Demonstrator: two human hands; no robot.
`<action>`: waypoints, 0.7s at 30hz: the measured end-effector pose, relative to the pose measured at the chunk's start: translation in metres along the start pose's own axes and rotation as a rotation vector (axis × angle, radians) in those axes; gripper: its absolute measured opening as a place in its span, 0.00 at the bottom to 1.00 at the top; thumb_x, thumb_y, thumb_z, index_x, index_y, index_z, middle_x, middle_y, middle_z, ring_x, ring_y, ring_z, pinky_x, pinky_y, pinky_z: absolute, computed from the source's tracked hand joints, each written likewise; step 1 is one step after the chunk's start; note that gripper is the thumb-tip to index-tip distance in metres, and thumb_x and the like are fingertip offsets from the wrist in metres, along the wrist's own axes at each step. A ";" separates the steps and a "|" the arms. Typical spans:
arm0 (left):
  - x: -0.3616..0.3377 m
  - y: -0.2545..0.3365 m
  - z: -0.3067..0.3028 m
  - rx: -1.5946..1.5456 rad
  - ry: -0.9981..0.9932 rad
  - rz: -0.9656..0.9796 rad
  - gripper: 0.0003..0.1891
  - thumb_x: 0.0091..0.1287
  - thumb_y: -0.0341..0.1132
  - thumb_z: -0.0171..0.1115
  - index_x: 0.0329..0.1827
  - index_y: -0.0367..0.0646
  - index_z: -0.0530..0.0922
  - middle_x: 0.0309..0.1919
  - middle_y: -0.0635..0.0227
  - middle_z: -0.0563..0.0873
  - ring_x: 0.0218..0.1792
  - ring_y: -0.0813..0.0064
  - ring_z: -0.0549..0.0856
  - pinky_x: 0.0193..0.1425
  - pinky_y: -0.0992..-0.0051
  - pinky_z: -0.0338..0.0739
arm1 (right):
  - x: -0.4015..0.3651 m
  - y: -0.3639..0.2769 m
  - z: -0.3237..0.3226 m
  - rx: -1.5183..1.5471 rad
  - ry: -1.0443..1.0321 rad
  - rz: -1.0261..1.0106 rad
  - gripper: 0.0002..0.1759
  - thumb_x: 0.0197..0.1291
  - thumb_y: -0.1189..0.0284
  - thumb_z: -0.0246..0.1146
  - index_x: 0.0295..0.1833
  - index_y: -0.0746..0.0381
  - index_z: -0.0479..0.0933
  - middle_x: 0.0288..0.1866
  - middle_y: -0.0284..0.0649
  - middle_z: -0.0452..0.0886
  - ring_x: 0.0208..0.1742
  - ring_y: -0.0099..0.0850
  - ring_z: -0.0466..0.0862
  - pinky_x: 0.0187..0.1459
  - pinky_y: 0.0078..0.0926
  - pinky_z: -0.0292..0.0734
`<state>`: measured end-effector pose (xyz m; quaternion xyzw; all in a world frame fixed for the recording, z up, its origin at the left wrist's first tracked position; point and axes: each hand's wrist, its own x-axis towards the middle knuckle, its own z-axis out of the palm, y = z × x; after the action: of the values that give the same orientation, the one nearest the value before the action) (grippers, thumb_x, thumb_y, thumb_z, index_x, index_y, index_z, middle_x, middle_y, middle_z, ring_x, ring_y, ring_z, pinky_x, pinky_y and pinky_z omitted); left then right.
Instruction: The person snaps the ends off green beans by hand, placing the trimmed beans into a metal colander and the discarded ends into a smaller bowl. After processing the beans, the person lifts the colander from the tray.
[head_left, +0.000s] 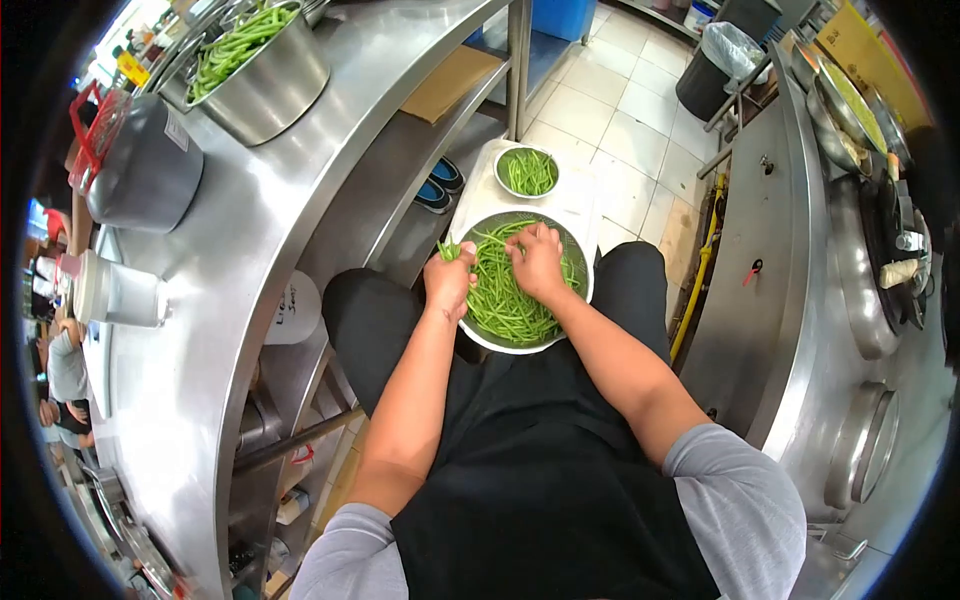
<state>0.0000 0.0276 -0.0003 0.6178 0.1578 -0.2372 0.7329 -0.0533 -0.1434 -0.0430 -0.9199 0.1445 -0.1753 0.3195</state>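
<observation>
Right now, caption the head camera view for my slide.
Left hand holding green beans, right hand at those in the metal colander.

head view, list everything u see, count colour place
colander: 1, silver, centre
bowl: 1, silver, beyond colander
pot: 1, silver, left counter
green beans: many, green, colander, bowl, pot
red-handled container: 1, grey, left counter
tubs: 2, whitish, left counter and below
shoes: 2, black/blue, under counter
bin: 1, black, upper right
pans: several, metallic, right counter
people: 2+, grey/black clothing, left edge
left hand: 1, bare, holding beans
right hand: 1, bare, among beans
</observation>
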 end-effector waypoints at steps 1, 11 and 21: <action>-0.003 0.001 0.001 0.022 -0.017 0.011 0.09 0.73 0.33 0.71 0.52 0.40 0.84 0.35 0.70 0.86 0.23 0.82 0.76 0.25 0.78 0.72 | -0.002 -0.007 -0.008 -0.005 -0.011 -0.001 0.04 0.61 0.71 0.73 0.42 0.54 0.87 0.55 0.42 0.80 0.62 0.47 0.75 0.61 0.48 0.68; -0.014 0.000 0.015 -0.040 -0.092 0.092 0.08 0.74 0.36 0.71 0.48 0.41 0.84 0.34 0.73 0.85 0.24 0.85 0.75 0.26 0.79 0.72 | -0.035 -0.012 -0.031 0.451 -0.206 -0.074 0.06 0.66 0.72 0.71 0.46 0.62 0.86 0.40 0.38 0.87 0.39 0.38 0.84 0.46 0.35 0.77; -0.015 0.007 0.004 -0.126 -0.126 0.123 0.08 0.77 0.35 0.68 0.50 0.40 0.84 0.39 0.69 0.89 0.26 0.83 0.75 0.28 0.78 0.73 | -0.044 -0.027 -0.030 1.067 -0.426 0.427 0.05 0.74 0.71 0.67 0.47 0.61 0.82 0.33 0.25 0.79 0.31 0.16 0.71 0.35 0.17 0.67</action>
<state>-0.0094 0.0266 0.0143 0.5628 0.0878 -0.2197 0.7920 -0.1010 -0.1228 -0.0136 -0.5986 0.1508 0.0321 0.7860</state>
